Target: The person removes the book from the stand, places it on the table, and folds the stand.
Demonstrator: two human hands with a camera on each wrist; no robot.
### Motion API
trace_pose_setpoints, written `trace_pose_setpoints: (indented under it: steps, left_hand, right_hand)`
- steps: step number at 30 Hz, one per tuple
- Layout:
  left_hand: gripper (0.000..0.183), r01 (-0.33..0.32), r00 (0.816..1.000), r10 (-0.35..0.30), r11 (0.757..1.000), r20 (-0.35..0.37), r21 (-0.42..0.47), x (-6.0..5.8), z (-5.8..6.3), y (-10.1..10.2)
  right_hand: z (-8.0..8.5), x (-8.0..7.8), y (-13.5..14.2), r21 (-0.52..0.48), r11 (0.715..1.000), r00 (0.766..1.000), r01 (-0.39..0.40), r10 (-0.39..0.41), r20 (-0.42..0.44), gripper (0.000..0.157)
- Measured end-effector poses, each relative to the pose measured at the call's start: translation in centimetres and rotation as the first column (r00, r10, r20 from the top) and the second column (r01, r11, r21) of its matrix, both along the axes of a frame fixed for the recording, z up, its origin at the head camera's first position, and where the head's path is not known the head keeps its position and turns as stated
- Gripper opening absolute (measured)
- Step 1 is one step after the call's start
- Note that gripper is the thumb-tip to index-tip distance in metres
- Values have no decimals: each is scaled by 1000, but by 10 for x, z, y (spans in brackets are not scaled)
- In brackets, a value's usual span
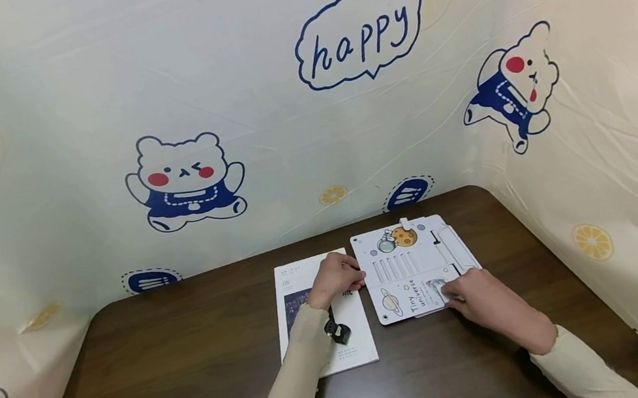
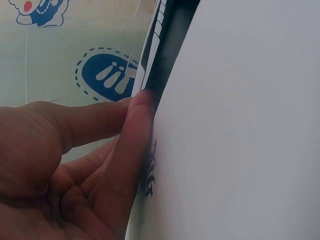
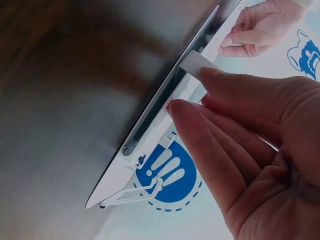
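A white board with a folding frame, apparently a book stand (image 1: 396, 282), lies on the table, printed with an astronaut, a planet and "Tiny universe". My left hand (image 1: 336, 278) reaches over a white book (image 1: 344, 347) and pinches the stand's left edge; in the left wrist view the left thumb and finger (image 2: 137, 117) meet there. My right hand (image 1: 484, 298) holds the stand's near right corner. In the right wrist view the right thumb (image 3: 235, 85) presses a pale tab (image 3: 194, 62), with the index finger at the stand's edge. A bent white wire leg (image 3: 135, 195) sticks out from the stand.
The book lies directly left of the stand on the dark wooden table (image 1: 178, 366). A white clip (image 1: 404, 223) sits on the stand's far edge. Cartoon-printed curtains (image 1: 270, 132) rise behind the table and along its sides.
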State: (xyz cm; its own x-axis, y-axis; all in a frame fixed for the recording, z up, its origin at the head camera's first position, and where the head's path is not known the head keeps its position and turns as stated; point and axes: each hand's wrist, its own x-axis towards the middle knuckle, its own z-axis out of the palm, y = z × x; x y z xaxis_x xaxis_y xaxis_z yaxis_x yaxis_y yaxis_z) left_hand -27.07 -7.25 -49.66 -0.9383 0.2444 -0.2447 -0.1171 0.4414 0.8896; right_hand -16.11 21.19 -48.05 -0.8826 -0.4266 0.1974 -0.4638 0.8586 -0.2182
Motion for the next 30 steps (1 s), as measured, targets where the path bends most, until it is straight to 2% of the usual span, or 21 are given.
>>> trace_pose_setpoints:
  steps: [9, 12, 15, 17, 19, 24, 30]
  left_hand:
    - [22, 2, 1000, -2, 1000, -8, 4, 0, -1, -2]
    - [23, 7, 1000, -7, 1000, -4, 15, 0, -2, -2]
    - [24, 16, 1000, -16, 1000, -3, 16, 0, -1, -2]
    - [24, 19, 1000, -19, 1000, -6, 13, 1, -1, -2]
    - [24, 22, 1000, -22, 1000, -8, 12, 1, -1, -2]
    - [24, 22, 1000, -21, 1000, -13, 9, 0, -2, -2]
    - [24, 10, 1000, -10, 1000, -11, 2, 2, -1, -1]
  right_hand:
    - [6, -4, -3, 45, 999, 998, 10, -13, 68, 10]
    - [11, -7, -2, 26, 1000, 989, 14, -18, 149, 8]
    - [18, -12, 2, -16, 999, 965, 35, -30, 259, 12]
    - [22, -18, 3, -43, 997, 952, 58, -42, 304, 18]
    - [26, -26, 4, -59, 996, 953, 64, -43, 301, 21]
    - [36, -45, 3, -79, 995, 972, 55, -35, 234, 23]
    - [40, -64, -2, -80, 995, 985, 61, -47, 168, 25]
